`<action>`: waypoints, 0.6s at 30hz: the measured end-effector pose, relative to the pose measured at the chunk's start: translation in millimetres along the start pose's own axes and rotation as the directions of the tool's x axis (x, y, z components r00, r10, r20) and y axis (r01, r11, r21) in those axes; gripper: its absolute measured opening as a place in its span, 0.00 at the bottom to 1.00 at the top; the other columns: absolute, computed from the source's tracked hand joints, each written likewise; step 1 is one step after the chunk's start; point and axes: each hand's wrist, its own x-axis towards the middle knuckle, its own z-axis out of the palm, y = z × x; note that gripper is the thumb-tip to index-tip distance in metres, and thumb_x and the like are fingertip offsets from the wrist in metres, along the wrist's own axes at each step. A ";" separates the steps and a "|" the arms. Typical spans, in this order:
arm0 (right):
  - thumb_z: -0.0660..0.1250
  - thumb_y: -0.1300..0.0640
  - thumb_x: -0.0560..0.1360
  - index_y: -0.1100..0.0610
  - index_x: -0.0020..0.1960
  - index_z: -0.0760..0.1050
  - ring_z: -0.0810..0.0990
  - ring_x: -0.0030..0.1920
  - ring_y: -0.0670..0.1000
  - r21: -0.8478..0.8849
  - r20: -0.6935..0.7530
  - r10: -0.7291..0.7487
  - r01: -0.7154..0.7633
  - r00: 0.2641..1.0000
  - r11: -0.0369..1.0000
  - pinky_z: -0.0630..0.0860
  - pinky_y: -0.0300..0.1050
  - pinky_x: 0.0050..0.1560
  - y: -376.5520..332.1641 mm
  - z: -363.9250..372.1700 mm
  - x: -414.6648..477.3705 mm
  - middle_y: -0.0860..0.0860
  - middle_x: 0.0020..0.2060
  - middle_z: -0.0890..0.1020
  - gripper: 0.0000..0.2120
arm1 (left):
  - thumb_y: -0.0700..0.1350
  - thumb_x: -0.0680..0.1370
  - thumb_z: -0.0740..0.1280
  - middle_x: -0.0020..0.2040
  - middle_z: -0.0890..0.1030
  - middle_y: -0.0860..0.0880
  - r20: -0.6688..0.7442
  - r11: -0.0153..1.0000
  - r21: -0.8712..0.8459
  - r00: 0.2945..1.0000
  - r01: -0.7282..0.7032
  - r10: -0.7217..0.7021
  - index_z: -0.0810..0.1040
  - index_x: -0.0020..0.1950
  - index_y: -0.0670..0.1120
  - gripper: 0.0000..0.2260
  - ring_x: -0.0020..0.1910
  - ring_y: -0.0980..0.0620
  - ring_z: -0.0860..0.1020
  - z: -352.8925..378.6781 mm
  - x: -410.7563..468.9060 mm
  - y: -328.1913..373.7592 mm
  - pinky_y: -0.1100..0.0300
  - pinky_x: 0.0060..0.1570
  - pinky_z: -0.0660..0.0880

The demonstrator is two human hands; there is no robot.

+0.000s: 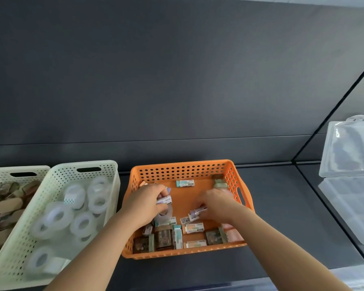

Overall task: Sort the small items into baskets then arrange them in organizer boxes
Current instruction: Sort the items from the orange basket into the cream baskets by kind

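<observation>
Dark grey tabletop (282,206) and wall (177,70) — orange basket (183,163), clear organizer boxes (349,152).

Dark grey counter (282,217) against a dark wall. Orange basket (183,164) at centre, cream basket (82,164) just left of it, second cream basket (19,168) beside that at far left. Clear organizer box (349,206) past the seam at right, lid raised.

orange perforated basket (237,185), cream perforated basket (111,185), dark grey table (282,206)
</observation>
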 end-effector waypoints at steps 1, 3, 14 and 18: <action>0.66 0.44 0.75 0.47 0.59 0.76 0.77 0.52 0.49 0.004 -0.011 -0.008 0.008 1.000 1.000 0.74 0.47 0.56 0.7 0.2 -1.1 0.45 0.52 0.80 0.14 | 0.47 0.74 0.71 0.46 0.75 0.60 0.001 1.000 -0.002 1.000 -0.007 0.007 0.79 0.50 0.53 0.06 0.40 0.61 0.74 0.2 -0.6 0.3 0.65 0.38 0.72; 0.66 0.45 0.76 0.48 0.58 0.76 0.76 0.52 0.48 0.023 -0.025 -0.028 0.029 0.999 0.999 0.70 0.44 0.54 1.1 0.6 -3.3 0.45 0.52 0.79 0.14 | 0.47 0.74 0.71 0.45 0.72 0.60 -0.006 1.000 -0.007 1.000 -0.017 0.017 0.80 0.50 0.52 0.06 0.39 0.62 0.72 0.1 -2.5 -0.6 0.68 0.35 0.67; 0.65 0.50 0.78 0.51 0.58 0.79 0.78 0.42 0.43 0.238 -0.029 -0.051 0.056 0.998 0.970 0.72 0.32 0.35 -18.8 -14.5 -5.5 0.47 0.51 0.82 0.11 | 0.48 0.77 0.68 0.49 0.80 0.59 -0.119 0.990 -0.140 0.993 -0.016 -0.001 0.77 0.61 0.54 0.13 0.41 0.60 0.77 -18.0 -27.4 -13.6 0.66 0.39 0.74; 0.66 0.53 0.78 0.57 0.54 0.80 0.82 0.41 0.51 0.426 -0.192 -0.078 0.155 0.978 0.891 0.81 0.45 0.45 -46.6 -34.3 -2.3 0.52 0.44 0.84 0.10 | 0.48 0.78 0.67 0.48 0.79 0.60 -0.259 0.984 -0.180 0.964 0.006 -0.053 0.77 0.62 0.52 0.13 0.44 0.63 0.76 -42.4 -47.4 -33.2 0.69 0.41 0.71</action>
